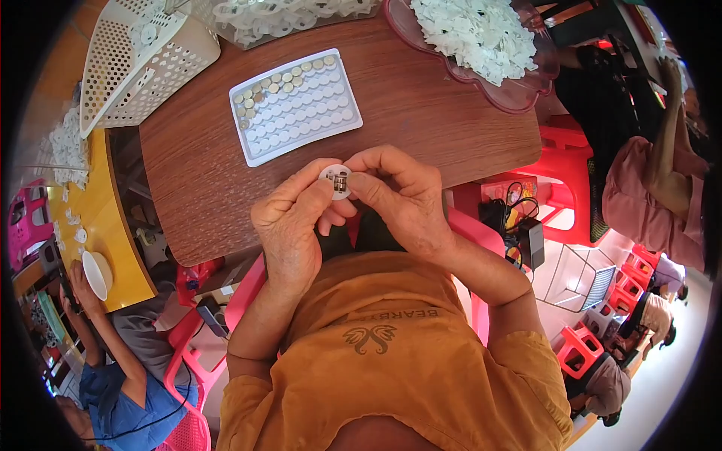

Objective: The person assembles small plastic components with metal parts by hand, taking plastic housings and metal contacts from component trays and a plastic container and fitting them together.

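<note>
A small round white plastic part (340,182) with metal pieces set in its middle is held up near the table's front edge. My left hand (293,214) pinches it from the left, thumb on its face. From the right, the thumb and fingers of my right hand (406,197) close on its other side. Just beyond my hands lies a white tray (307,142) with rows of round pockets. Shiny coin-like metal discs (287,77) fill pockets along its far and left sides. What lies behind the part is hidden by my fingers.
On the brown table (421,113), a pink scalloped bowl (505,104) of white pieces stands far right. A perforated white basket (162,79) and a clear container (259,36) of white parts stand far left. People sit on both sides; a white bowl (98,275) is at left.
</note>
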Motion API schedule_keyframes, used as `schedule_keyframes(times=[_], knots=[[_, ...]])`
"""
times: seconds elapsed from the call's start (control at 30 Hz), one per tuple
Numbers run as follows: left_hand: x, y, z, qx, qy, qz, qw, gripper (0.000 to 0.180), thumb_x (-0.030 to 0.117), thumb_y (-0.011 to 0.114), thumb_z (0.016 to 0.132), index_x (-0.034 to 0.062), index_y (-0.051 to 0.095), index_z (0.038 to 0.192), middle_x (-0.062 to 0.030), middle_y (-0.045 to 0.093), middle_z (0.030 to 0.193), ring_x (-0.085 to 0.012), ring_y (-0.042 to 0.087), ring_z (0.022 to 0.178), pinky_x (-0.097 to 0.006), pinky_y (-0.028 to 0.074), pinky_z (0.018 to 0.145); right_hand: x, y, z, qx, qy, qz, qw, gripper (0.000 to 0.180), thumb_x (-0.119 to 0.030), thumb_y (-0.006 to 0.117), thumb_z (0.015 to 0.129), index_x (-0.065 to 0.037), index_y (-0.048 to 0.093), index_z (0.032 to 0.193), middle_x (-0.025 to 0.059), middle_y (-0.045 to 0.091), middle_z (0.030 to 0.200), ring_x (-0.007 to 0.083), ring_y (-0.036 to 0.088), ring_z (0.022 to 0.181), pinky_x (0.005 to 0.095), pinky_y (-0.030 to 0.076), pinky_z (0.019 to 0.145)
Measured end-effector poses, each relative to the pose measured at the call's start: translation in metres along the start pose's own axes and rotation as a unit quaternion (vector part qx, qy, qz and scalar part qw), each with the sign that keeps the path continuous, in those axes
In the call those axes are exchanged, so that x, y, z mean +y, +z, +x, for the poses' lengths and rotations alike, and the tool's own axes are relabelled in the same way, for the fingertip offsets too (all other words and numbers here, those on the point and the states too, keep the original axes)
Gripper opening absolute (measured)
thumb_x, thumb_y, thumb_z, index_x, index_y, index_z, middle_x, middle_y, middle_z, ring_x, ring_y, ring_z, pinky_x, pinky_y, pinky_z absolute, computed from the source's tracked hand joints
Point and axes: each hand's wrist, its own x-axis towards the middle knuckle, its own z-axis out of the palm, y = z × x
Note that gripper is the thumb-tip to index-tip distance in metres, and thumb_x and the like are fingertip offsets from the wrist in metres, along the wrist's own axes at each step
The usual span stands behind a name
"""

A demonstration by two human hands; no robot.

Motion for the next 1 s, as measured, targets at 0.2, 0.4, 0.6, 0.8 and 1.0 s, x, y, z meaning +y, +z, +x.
schedule_keyframes(times=[0.2,0.4,0.6,0.8,1.0], knots=[[-0.0022,-0.0064,-0.0018,-0.031,0.010,-0.004,0.999,0.025,0.002,0.050,0.087,-0.0065,0.060,0.108,-0.0109,0.064,0.077,-0.0099,0.056,0.060,-0.019,0.041,0.050,-0.0038,0.0015,0.0013,-0.008,0.012,-0.002,1.000,0.006,-0.001,0.054,0.088,0.004,0.056,0.092,0.0023,0.058,0.074,0.0049,0.053,0.068,0.0200,0.045,0.060],[-0.0027,-0.0089,-0.0027,-0.033,0.022,0.000,0.999,0.026,0.002,0.049,0.087,-0.0074,0.060,0.109,-0.0119,0.065,0.076,-0.0106,0.057,0.060,-0.019,0.041,0.050,-0.0076,0.0056,0.0004,-0.005,0.020,-0.013,1.000,0.006,-0.001,0.055,0.087,0.004,0.056,0.091,0.0022,0.057,0.071,0.0050,0.054,0.066,0.0198,0.045,0.057],[-0.0047,-0.0109,-0.0015,-0.035,0.001,-0.020,0.999,0.027,0.001,0.048,0.086,-0.0084,0.059,0.108,-0.0126,0.064,0.075,-0.0119,0.057,0.058,-0.019,0.041,0.049,-0.0058,0.0066,-0.0016,-0.003,0.039,-0.009,0.999,0.006,-0.001,0.055,0.087,0.004,0.055,0.090,0.0028,0.057,0.070,0.0051,0.053,0.065,0.0203,0.045,0.056],[-0.0064,-0.0114,-0.0012,-0.032,-0.007,-0.015,0.999,0.027,0.002,0.049,0.086,-0.0085,0.059,0.108,-0.0124,0.064,0.076,-0.0118,0.057,0.059,-0.019,0.040,0.049,-0.0042,0.0060,-0.0018,-0.003,0.039,-0.013,0.999,0.006,-0.001,0.055,0.087,0.004,0.055,0.091,0.0028,0.057,0.070,0.0049,0.054,0.065,0.0204,0.045,0.057],[-0.0067,-0.0088,-0.0039,-0.032,0.006,-0.029,0.999,0.027,0.001,0.049,0.086,-0.0078,0.059,0.109,-0.0112,0.064,0.077,-0.0104,0.056,0.060,-0.019,0.040,0.050,-0.0088,0.0088,-0.0017,0.004,0.045,-0.007,0.999,0.005,-0.002,0.058,0.086,0.002,0.054,0.087,0.0030,0.058,0.070,0.0048,0.055,0.064,0.0202,0.045,0.055]])
